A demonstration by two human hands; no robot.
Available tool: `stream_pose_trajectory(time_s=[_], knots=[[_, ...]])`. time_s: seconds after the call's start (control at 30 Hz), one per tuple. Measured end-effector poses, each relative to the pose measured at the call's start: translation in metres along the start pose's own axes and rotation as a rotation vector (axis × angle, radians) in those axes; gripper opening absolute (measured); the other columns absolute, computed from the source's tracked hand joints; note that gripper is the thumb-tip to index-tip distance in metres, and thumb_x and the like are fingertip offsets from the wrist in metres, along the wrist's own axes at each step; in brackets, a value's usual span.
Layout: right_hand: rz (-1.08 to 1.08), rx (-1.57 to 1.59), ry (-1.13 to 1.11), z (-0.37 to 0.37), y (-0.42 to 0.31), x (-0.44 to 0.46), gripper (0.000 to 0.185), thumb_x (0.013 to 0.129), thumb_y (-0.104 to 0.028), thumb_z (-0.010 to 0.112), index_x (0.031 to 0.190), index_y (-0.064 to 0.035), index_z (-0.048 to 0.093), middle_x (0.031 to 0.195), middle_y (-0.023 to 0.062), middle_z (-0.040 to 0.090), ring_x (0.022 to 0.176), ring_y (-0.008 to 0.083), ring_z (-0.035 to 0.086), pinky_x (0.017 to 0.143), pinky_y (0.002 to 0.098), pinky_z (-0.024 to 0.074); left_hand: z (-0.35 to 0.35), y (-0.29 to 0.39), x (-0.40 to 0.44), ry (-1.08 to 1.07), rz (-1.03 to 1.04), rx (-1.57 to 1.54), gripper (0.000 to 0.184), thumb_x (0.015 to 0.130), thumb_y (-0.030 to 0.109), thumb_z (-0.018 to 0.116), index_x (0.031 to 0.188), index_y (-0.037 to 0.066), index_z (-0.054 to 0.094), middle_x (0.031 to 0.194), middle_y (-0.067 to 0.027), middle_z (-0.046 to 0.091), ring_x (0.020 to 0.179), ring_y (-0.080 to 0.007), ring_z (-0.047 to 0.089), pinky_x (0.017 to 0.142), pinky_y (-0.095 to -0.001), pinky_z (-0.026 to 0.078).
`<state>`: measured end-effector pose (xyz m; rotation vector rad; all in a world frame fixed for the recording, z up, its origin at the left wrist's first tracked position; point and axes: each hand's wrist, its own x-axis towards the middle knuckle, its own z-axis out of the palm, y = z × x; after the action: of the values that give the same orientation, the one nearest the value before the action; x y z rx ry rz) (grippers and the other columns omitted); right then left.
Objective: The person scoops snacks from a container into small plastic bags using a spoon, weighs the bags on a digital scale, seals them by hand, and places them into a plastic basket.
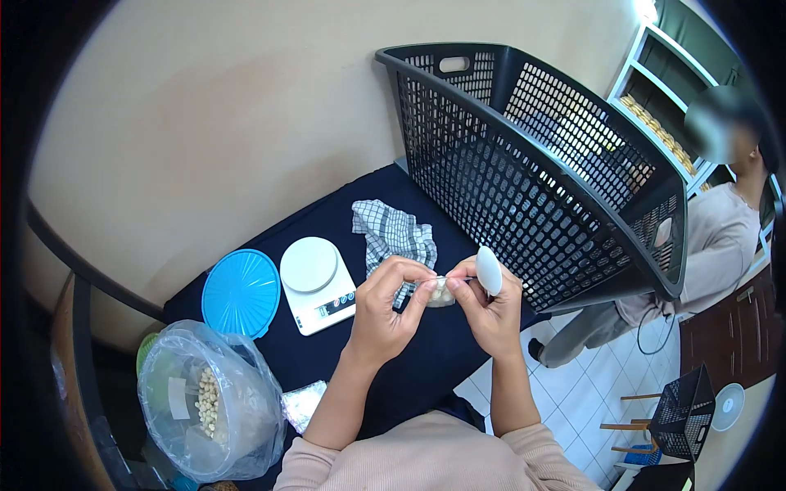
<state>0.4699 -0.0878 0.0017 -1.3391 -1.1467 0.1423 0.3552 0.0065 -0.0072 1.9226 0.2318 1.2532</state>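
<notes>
Between my two hands hangs a small clear plastic bag (442, 296) with pale pieces inside. My left hand (386, 309) pinches one side of its top edge. The other side is pinched in my right hand (493, 317), which also holds a white spoon (489, 270), its bowl up. Behind my left hand lies a black-and-white checked cloth (393, 233). A white kitchen scale (315, 282) stands to the left of that hand. Farther left is a round blue lid (241, 293). At the lower left, a large plastic-lined tub (254, 401) contains small pale cubes (208, 401).
A tall black plastic crate (524, 184) stands at the right of the dark-covered table (327, 217). A silvery packet (304, 405) lies by my left forearm. Beyond the crate, another person (720, 237) stands near shelves. A second black crate (686, 409) and a stool are at lower right.
</notes>
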Motion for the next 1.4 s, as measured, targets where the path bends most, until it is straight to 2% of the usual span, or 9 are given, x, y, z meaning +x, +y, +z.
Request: stream_pose_trajectory(time_s=[0.4, 0.67, 0.8, 0.93, 1.0, 1.3, 1.33, 1.37, 1.4], knots=[[-0.017, -0.052, -0.046, -0.004, -0.002, -0.001, 0.010, 0.075, -0.005, 0.066, 0.083, 0.0010, 0.064, 0.075, 0.0059, 0.058, 0.057, 0.0080, 0.051, 0.046, 0.0204, 0.0342, -0.002, -0.002, 0.002, -0.077, 0.044, 0.017, 0.007, 0.073, 0.000, 0.063, 0.080, 0.001, 0.060, 0.083, -0.0099, 0.061, 0.079, -0.0213, 0.059, 0.071, -0.0309, 0.046], [-0.021, -0.079, -0.129, -0.005, -0.006, -0.007, 0.014, 0.071, 0.002, 0.063, 0.085, 0.0031, 0.063, 0.077, 0.0090, 0.058, 0.066, 0.0153, 0.057, 0.054, 0.0245, 0.0424, -0.002, 0.004, -0.006, -0.095, 0.031, 0.012, 0.007, 0.073, -0.001, 0.061, 0.079, 0.000, 0.058, 0.080, -0.0097, 0.059, 0.076, -0.0220, 0.058, 0.069, -0.0302, 0.045], [-0.078, -0.076, -0.141, -0.006, -0.008, -0.012, 0.007, 0.075, -0.001, 0.063, 0.080, 0.0037, 0.061, 0.075, 0.0064, 0.056, 0.060, 0.0088, 0.050, 0.049, 0.0214, 0.0366, -0.011, 0.011, -0.010, -0.171, -0.011, 0.007, 0.006, 0.073, -0.001, 0.060, 0.078, -0.002, 0.057, 0.080, -0.0103, 0.058, 0.074, -0.0213, 0.058, 0.067, -0.0299, 0.046], [-0.110, -0.105, -0.253, -0.010, -0.007, -0.019, 0.015, 0.069, 0.002, 0.060, 0.084, 0.0030, 0.059, 0.078, 0.0093, 0.055, 0.066, 0.0159, 0.054, 0.058, 0.0252, 0.0423, -0.014, 0.017, -0.016, -0.262, -0.099, 0.015, 0.007, 0.074, 0.003, 0.060, 0.078, -0.002, 0.057, 0.079, -0.0106, 0.058, 0.073, -0.0211, 0.058, 0.067, -0.0296, 0.046], [-0.075, -0.125, -0.348, -0.011, -0.010, -0.019, 0.022, 0.065, 0.003, 0.059, 0.086, 0.0009, 0.055, 0.080, 0.0123, 0.055, 0.075, 0.0270, 0.058, 0.065, 0.0325, 0.0463, -0.014, 0.018, -0.019, -0.253, -0.082, 0.027, 0.006, 0.073, 0.001, 0.061, 0.076, -0.002, 0.057, 0.078, -0.0102, 0.057, 0.072, -0.0207, 0.057, 0.066, -0.0290, 0.046], [-0.263, -0.396, -0.501, -0.045, -0.083, 0.027, 0.019, 0.063, 0.003, 0.060, 0.082, -0.0023, 0.058, 0.077, 0.0097, 0.057, 0.068, 0.0272, 0.059, 0.059, 0.0325, 0.0477, -0.023, 0.048, -0.006, -0.003, 0.051, -0.032, 0.009, 0.070, -0.004, 0.064, 0.071, 0.001, 0.056, 0.073, -0.0097, 0.056, 0.070, -0.0186, 0.057, 0.064, -0.0275, 0.044], [-0.376, -0.442, -0.432, -0.051, -0.089, 0.037, 0.018, 0.064, 0.003, 0.058, 0.081, -0.0017, 0.058, 0.074, 0.0108, 0.057, 0.068, 0.0280, 0.059, 0.058, 0.0327, 0.0476, -0.023, 0.050, -0.005, 0.055, 0.085, -0.025, 0.009, 0.071, -0.004, 0.063, 0.071, 0.001, 0.055, 0.073, -0.0095, 0.056, 0.070, -0.0185, 0.056, 0.064, -0.0270, 0.044], [-0.399, -0.593, -0.286, -0.062, -0.105, 0.047, 0.021, 0.060, 0.006, 0.053, 0.081, 0.0031, 0.058, 0.072, 0.0097, 0.058, 0.066, 0.0177, 0.059, 0.057, 0.0253, 0.0449, -0.029, 0.040, -0.009, 0.099, 0.095, -0.028, 0.008, 0.074, -0.004, 0.060, 0.073, 0.001, 0.054, 0.074, -0.0089, 0.055, 0.071, -0.0170, 0.054, 0.064, -0.0258, 0.042], [-0.397, -0.621, -0.074, -0.077, -0.106, 0.060, 0.018, 0.067, 0.000, 0.061, 0.085, -0.0018, 0.060, 0.073, 0.0088, 0.059, 0.060, 0.0166, 0.057, 0.052, 0.0255, 0.0431, -0.034, 0.040, -0.013, 0.171, 0.020, -0.078, 0.007, 0.076, -0.003, 0.058, 0.076, 0.001, 0.053, 0.077, -0.0081, 0.053, 0.071, -0.0156, 0.052, 0.065, -0.0259, 0.041]])
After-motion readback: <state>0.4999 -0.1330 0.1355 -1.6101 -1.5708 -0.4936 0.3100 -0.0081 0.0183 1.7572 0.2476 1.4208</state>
